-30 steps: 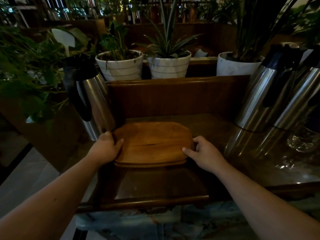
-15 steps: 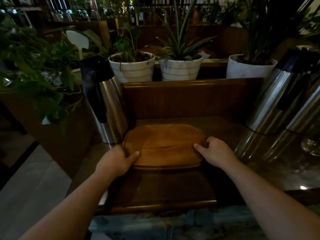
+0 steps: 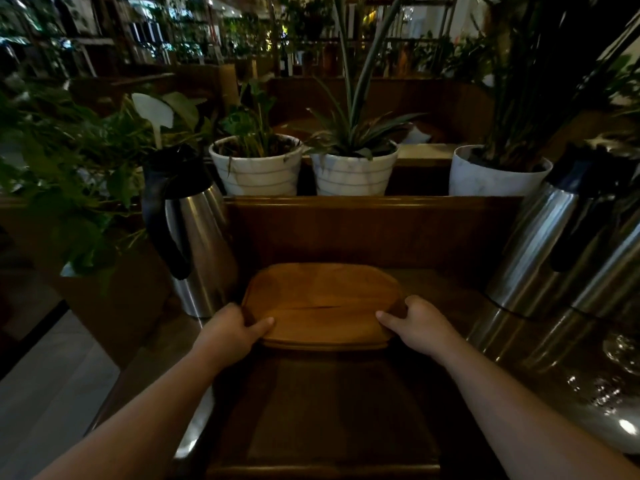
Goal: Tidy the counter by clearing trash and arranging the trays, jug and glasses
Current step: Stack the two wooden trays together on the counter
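Observation:
A stack of light wooden trays [image 3: 320, 299] lies on the dark counter [image 3: 322, 410], close to the wooden back panel. My left hand [image 3: 232, 329] grips the stack's left edge, thumb on top. My right hand [image 3: 417, 323] grips the right edge the same way. A steel jug [image 3: 195, 237] with a black handle and lid stands just left of the trays. Two more steel jugs [image 3: 554, 254] lean into view at the right. A glass [image 3: 623, 351] shows dimly at the far right edge.
Three white plant pots [image 3: 256, 166] stand on the ledge behind the back panel [image 3: 374, 230]. Leafy plants [image 3: 69, 174] fill the left side. The counter's left edge drops to a tiled floor [image 3: 45, 382]. A dark tray or mat [image 3: 322, 427] lies nearer me.
The view has tilted up and shifted slightly left. Both hands stay on the tray stack's ends, and the stack sits a little further back toward the panel.

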